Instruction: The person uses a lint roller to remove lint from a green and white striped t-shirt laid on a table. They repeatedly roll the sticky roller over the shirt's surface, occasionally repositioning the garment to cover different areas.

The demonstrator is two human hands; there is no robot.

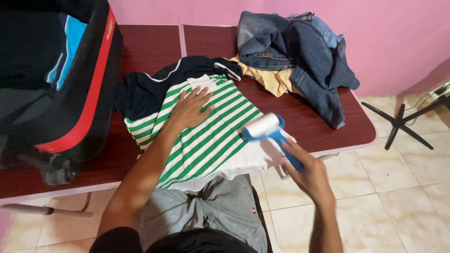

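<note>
Left hand (191, 108) lies flat, fingers spread, palm down on the green-and-white striped shirt (206, 131), pinning it near the collar end; it grips nothing. Right hand (309, 174) is closed around the blue handle of a lint roller (266, 129), whose white roll sits at the shirt's right edge, touching or just above the cloth; the blur there leaves it unclear which. The striped shirt is spread across the front of the dark red table (154, 47), its lower hem hanging over the near edge toward the person's lap. Judgement: rolling is under way on this shirt, with the roller at the right-hand side; no visible lint or clean band marks which part is covered, so the share finished cannot be read off. A navy garment with white trim (145, 89) lies partly under the striped shirt, just beyond it. Further back sit a pile of blue jeans (300, 51) and a mustard-yellow cloth (272, 77), touching each other, untouched by either hand. An open black suitcase with a red band (89, 93) stands at the left with folded clothing inside.
</note>
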